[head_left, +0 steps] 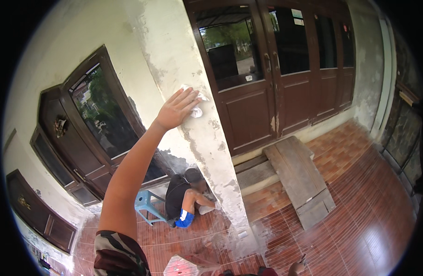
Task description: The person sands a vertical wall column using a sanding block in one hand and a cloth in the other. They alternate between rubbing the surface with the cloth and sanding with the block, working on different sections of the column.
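My left hand (176, 109) is raised high against a white, patchy pillar (207, 133). It lies flat on the pillar's face and presses a crumpled white sheet of paper (196, 109) under its fingers. The arm comes up from the lower left in a camouflage-patterned sleeve (117, 255). My right hand is not visible.
Another person (183, 198) crouches at the pillar's foot on a blue plastic stool (146, 205), one hand at the pillar's base. Dark brown double doors (271, 78) stand behind, with a wooden plank ramp (299, 177) on the red-brick floor. A brown window frame (89, 115) is at left.
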The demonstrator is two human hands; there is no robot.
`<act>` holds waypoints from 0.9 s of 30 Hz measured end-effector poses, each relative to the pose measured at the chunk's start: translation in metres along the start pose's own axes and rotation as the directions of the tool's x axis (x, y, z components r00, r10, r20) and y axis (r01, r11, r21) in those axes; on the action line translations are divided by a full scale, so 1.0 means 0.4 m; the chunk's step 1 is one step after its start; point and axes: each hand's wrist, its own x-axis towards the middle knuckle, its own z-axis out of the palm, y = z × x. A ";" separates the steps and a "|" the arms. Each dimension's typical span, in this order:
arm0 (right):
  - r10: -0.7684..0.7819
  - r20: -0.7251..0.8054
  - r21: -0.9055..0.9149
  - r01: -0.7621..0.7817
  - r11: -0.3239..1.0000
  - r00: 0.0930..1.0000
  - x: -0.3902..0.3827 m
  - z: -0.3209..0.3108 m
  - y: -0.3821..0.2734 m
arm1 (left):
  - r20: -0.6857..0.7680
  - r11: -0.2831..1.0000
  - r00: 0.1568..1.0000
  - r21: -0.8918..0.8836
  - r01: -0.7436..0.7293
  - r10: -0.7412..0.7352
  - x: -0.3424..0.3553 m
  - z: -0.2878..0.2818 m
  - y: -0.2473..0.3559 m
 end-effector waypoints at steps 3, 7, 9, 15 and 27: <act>0.004 -0.021 0.017 -0.003 1.000 1.000 -0.030 0.044 0.009 | -0.104 0.997 0.994 0.068 0.042 -0.035 0.019 -0.013 -0.029; 0.037 -0.032 0.043 -0.036 0.998 0.999 -0.072 0.099 -0.008 | -0.206 0.960 0.944 0.051 0.275 -0.259 0.053 -0.010 -0.066; -0.145 -0.153 0.077 0.158 0.984 0.977 -0.094 0.116 -0.023 | -0.154 0.967 0.955 -0.009 0.256 -0.254 0.043 0.015 -0.037; -0.220 -0.185 0.088 0.240 0.967 0.958 -0.181 0.117 -0.086 | -0.095 0.984 0.979 0.004 0.180 -0.179 0.003 0.145 0.131; -0.162 -0.285 0.136 0.207 0.969 0.945 -0.352 0.134 0.026 | -0.111 0.993 0.992 -0.085 -0.076 0.067 -0.151 0.315 0.386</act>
